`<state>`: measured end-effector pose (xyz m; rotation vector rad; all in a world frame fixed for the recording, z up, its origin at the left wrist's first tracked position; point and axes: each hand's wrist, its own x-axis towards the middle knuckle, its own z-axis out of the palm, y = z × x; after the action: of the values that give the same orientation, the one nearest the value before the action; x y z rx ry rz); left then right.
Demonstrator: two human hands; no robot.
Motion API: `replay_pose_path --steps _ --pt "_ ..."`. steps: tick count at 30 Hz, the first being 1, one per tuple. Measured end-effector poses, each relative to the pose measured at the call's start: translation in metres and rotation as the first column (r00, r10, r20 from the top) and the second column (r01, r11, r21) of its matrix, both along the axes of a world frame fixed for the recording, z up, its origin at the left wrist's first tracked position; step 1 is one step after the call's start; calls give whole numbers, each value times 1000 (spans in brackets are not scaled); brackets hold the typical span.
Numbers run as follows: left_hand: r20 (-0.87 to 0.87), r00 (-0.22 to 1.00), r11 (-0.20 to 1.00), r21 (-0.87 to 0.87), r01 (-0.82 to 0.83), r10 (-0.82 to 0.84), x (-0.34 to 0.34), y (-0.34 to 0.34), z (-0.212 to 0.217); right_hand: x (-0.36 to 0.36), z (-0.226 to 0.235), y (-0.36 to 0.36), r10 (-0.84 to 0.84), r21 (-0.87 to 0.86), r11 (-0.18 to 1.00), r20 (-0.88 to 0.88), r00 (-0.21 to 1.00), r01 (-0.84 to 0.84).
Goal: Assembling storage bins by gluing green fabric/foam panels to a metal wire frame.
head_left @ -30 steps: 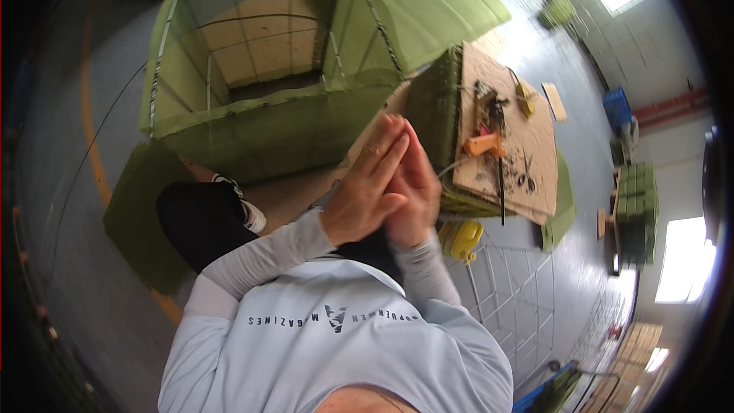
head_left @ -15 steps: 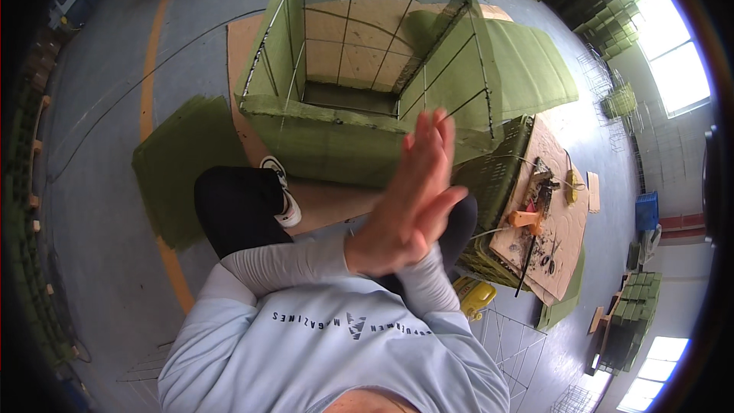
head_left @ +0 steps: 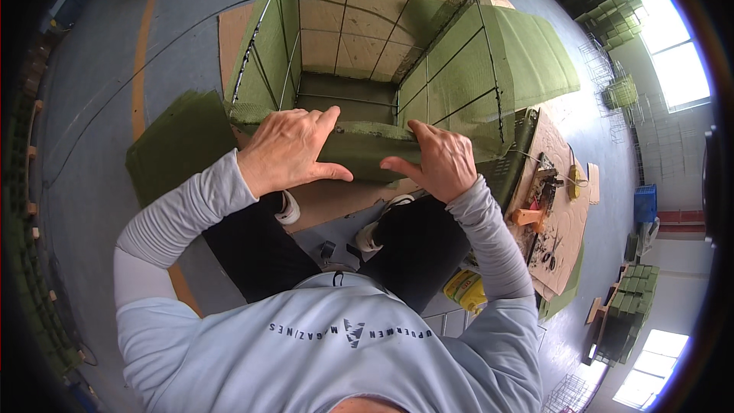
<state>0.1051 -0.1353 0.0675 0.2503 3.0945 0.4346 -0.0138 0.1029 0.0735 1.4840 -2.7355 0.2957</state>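
Note:
A box-shaped wire frame covered in green fabric stands before me, its open side showing black wires inside. My left hand grips the left part of its near edge, fingers over the rim and thumb pointing right along the outer face. Further right on the same edge, my right hand holds on, fingertips over the rim and thumb pointing left. Fabric between the two hands looks folded over the wire. Parts of the fingertips are hidden behind the rim.
To my right, a cardboard-topped stand bears an orange glue gun, scissors and a yellow item. Cardboard lies under the frame. A green fabric piece lies left. A yellow container stands beside my right leg.
My hands were pressed together above my lap; they have parted and moved forward onto the frame's near edge. My knees have shifted, and the frame appears slightly nearer.

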Motion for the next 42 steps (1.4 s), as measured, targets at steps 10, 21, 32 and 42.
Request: replay_pose_path --steps 10,21,32,42 --pt "187 979 836 548 -37 -79 -34 -21 4 -26 14 -48 49 -130 990 3 999 -49" --pt "-408 908 996 28 -86 89 20 -15 -1 27 9 -127 123 183 965 312 942 -187" --pt "-564 821 982 189 23 89 15 -27 -2 -2 5 -62 128 -436 899 188 974 -34" --pt "78 997 1000 -26 -1 3 -17 -11 7 -17 7 -47 6 301 951 200 980 -67"
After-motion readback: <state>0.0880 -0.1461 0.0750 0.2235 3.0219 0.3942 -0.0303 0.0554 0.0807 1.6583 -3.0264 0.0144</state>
